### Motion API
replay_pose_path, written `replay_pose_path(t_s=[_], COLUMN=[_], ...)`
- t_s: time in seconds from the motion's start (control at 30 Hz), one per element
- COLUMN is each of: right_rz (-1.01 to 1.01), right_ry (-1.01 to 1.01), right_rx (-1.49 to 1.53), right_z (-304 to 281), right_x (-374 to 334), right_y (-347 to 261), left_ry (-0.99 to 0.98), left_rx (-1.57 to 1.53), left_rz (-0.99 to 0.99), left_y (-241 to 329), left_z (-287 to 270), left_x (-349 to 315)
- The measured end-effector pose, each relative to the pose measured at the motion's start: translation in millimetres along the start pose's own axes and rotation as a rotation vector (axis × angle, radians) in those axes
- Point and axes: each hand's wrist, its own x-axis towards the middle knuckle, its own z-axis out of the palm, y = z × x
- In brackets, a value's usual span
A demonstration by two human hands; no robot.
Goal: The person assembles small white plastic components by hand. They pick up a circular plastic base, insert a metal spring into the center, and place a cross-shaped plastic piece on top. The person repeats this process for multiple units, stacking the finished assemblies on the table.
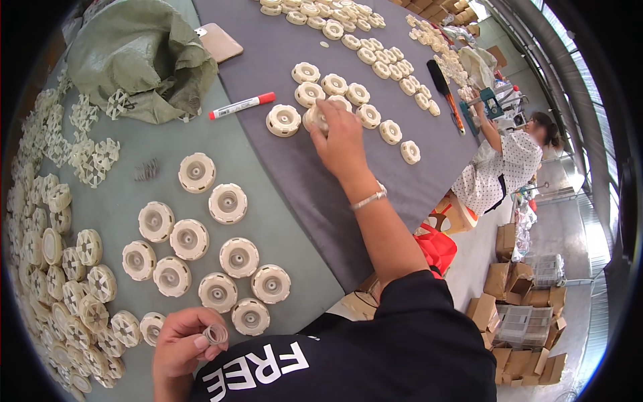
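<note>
Right hand [341,137] fingers clamped on cream wheel [315,118] over grey mat [281,60] among finished rows, left hand [181,345] pinching small spring [216,333] near body; best set wheel flat, tight in row, spring kept square.

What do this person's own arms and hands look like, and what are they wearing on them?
Both hands are bare, without gloves. The right hand has a thin silver bracelet at the wrist, and the forearm is bare up to a black sleeve. The left hand shows short plain nails.
</note>
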Motion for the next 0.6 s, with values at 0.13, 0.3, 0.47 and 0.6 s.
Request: replay_pose_path(t_s=[0.13, 0.3, 0.47, 0.6], right_rz=[-0.162, -0.173, -0.255, -0.305], right_ry=[-0.113, -0.053, -0.030, -0.425], right_rx=[0.182, 0.306, 0.346, 0.726], right_z=[-8, 9, 45, -21], right_x=[-39, -17, 3, -32], right_y=[-69, -68, -75, -146], left_ry=[0.025, 0.045, 0.195, 0.256], left_rx=[-0.029, -0.016, 0.000, 0.049], left_rz=[-0.010, -0.059, -0.095, -0.066], left_y=[-3, 0, 12, 18], left_z=[-6, -6, 7, 13], left_x=[1, 5, 7, 16])
